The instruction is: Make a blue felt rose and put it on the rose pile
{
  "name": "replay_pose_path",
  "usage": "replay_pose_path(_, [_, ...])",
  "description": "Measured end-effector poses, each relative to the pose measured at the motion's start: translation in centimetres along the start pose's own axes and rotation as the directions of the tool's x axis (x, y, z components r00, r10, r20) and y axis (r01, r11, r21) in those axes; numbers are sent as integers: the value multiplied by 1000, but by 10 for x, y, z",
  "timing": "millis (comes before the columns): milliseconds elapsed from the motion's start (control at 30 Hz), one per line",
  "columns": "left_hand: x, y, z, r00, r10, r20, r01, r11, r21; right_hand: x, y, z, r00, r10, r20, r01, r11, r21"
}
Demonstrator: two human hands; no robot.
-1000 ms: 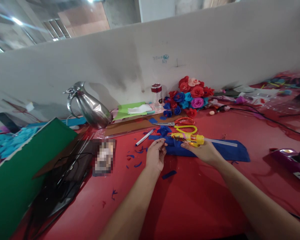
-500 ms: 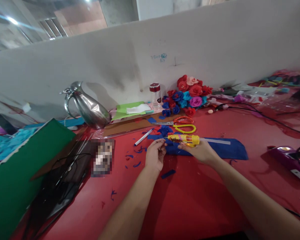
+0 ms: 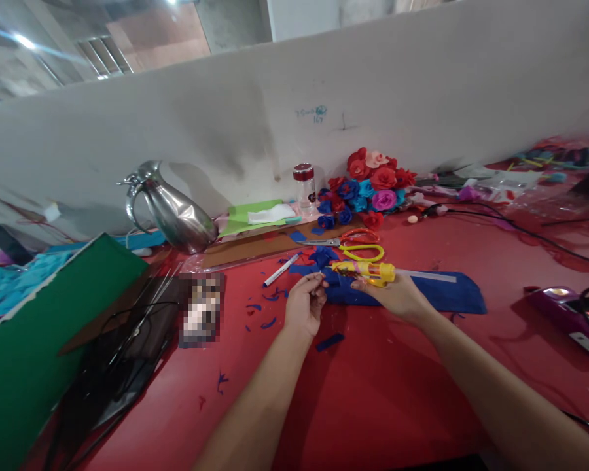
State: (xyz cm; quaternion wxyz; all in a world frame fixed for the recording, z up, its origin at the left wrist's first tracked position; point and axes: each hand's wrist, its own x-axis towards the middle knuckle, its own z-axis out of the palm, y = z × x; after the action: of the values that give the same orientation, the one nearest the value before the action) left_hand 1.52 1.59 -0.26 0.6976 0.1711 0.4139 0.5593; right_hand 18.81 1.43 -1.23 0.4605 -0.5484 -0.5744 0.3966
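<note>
My right hand [image 3: 403, 297] is wrapped round a yellow hot glue gun [image 3: 368, 271], its nozzle pointing left and a pale glue stick [image 3: 434, 277] sticking out of its back. My left hand [image 3: 305, 305] is closed in a pinch just left of the nozzle; whatever lies between its fingertips is too small to make out. Under and behind both hands is a folded piece of blue fabric or paper [image 3: 464, 296]. A blue flower [image 3: 322, 255] lies just beyond the fingertips. Scissors with red and yellow handles [image 3: 362, 252] rest behind the glue gun.
A marker [image 3: 281, 270] and blue scraps [image 3: 268, 323] lie to the left. A dented metal jug [image 3: 179, 212], a red-lidded glass bottle [image 3: 304, 190] and a bunch of paper flowers [image 3: 380, 180] line the wall. A green board [image 3: 69, 327] stands at left, a purple device [image 3: 567, 314] at right.
The glue gun has shifted slightly to the right, its nozzle a little farther from the left fingertips. My left hand has stayed nearly still.
</note>
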Motion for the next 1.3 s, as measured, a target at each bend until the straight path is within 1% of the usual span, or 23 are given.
replay_pose_path(200, [0,0,0,1000,0,12,0,1000,-6,0,3,-1,999,16,33,-15,999,-42])
replay_pose_path(400, [2,-1,-3,1000,-1,11,1,1000,-18,2,1,-5,996,-90,9,90,992,-90])
replay_pose_path(533, [1,0,-2,1000,-4,11,5,1000,-22,1,-1,-5,999,-48,18,50,990,-134])
replay_pose_path(633, [1,0,0,1000,-13,16,13,1000,-21,0,2,-3,1000,-15,20,17,993,-118])
replay_pose_path(733, [0,0,0,1000,-19,18,19,1000,-16,0,6,-1,1000,-10,0,10,996,-87])
replay_pose_path(833, [1,-1,0,1000,-14,19,13,1000,3,1,8,0,1000,2,-5,-3,998,-59])
replay_pose_path(967, [1,-2,-1,1000,2,27,-3,1000,26,1,10,-1,1000,30,5,-29,998,-62])
replay_pose_path(1133, [2,-3,-1,999,33,35,-35,998,47,1,9,-2,999,28,14,-27,998,-64])
replay_pose_path(1300, [1,-3,-1,999,41,30,-43,998,45,1,6,-2,1000,17,18,-16,1000,-27])
